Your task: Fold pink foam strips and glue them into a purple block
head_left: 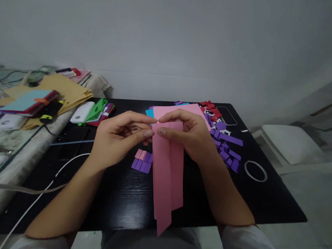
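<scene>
My right hand pinches a long folded strip of pink paper between thumb and index finger near its upper end. The strip hangs down over the table, its lower end slanted and its layers slightly apart. My left hand is at the strip's left edge, thumb and index finger close together on it and the other fingers curled, partly hidden. Behind the hands lies a larger pink sheet over a blue sheet. Small purple and pink paper pieces lie in rows beside the strip.
Loose purple paper pieces and red ones pile at the right of the black table, near a clear ring. Green folded papers, a white device and a white cable are left. A white stool stands right.
</scene>
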{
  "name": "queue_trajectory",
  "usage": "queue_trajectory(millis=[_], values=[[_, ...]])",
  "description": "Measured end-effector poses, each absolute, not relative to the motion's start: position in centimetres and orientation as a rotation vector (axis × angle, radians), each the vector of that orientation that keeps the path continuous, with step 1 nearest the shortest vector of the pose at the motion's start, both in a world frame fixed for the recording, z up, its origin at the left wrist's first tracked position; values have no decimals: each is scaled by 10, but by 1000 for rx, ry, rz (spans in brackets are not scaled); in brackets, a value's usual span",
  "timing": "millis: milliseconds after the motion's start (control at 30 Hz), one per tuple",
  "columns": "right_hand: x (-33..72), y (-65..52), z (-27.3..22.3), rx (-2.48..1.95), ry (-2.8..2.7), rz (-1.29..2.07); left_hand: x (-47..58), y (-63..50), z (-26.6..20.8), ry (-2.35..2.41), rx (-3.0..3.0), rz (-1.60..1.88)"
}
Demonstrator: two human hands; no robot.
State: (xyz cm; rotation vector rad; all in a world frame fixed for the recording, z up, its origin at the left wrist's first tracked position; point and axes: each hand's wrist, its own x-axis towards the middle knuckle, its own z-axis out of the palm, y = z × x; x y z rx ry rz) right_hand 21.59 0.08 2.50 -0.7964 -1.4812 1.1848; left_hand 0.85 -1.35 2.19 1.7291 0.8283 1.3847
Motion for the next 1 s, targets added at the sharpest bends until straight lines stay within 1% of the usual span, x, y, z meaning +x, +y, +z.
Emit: queue_trajectory(millis=[333, 733, 933, 1000], values=[[216, 1, 23, -775, -1484, 1229, 7, -11, 22, 820, 1722, 1393], [216, 0, 26, -815, -1510, 1168, 4, -9, 23, 840, 1773, 1360], [218, 1, 24, -878, -1448, 1230, 4, -10, 23, 866, 1746, 1307], [218, 2, 22, -890, -1458, 1187, 5, -9, 24, 885, 1724, 1277]])
